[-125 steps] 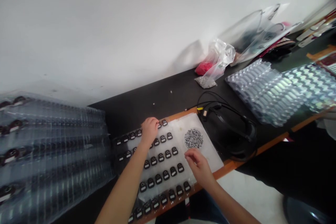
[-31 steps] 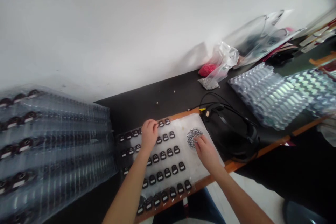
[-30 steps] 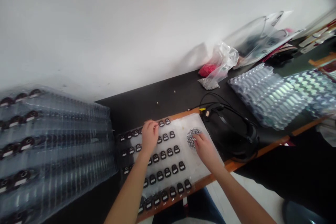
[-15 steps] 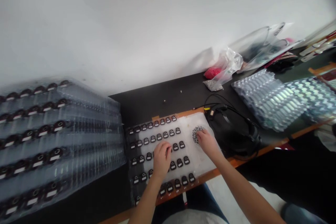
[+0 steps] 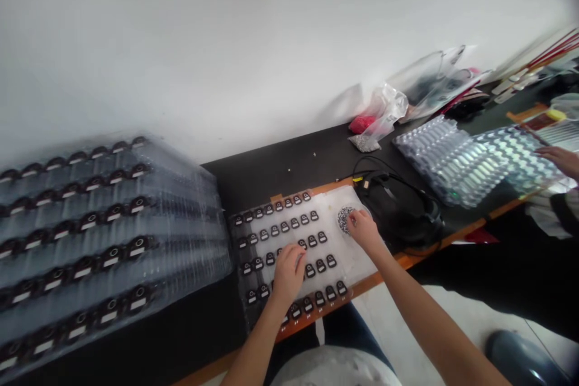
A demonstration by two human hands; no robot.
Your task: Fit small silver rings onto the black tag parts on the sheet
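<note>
My left hand (image 5: 289, 271) hovers over a clear plastic tray (image 5: 289, 247) that holds rows of small black parts (image 5: 319, 298), each with a ring and a white label patch. Its fingers are curled toward the thumb; anything between them is too small to make out. To the right, the fingertips of my right hand (image 5: 364, 232) are pinched together at the edge of a pile of tiny silvery pieces (image 5: 344, 219). That pile lies on a white sheet (image 5: 337, 253). Whatever sits between those fingertips is hidden.
A tall stack of loaded clear trays (image 5: 190, 223) stands at left. Beyond my right hand lie black headphones (image 5: 407, 211) with a cable, then clear ridged packs (image 5: 452, 157). Plastic bags (image 5: 386, 108) rest near the wall. A co-worker's hand (image 5: 561, 160) shows at far right.
The view has shifted a little, so the tray stack shows more. Both my hands keep much the same places over the tray and pile. A co-worker's hand has come into view at right.
</note>
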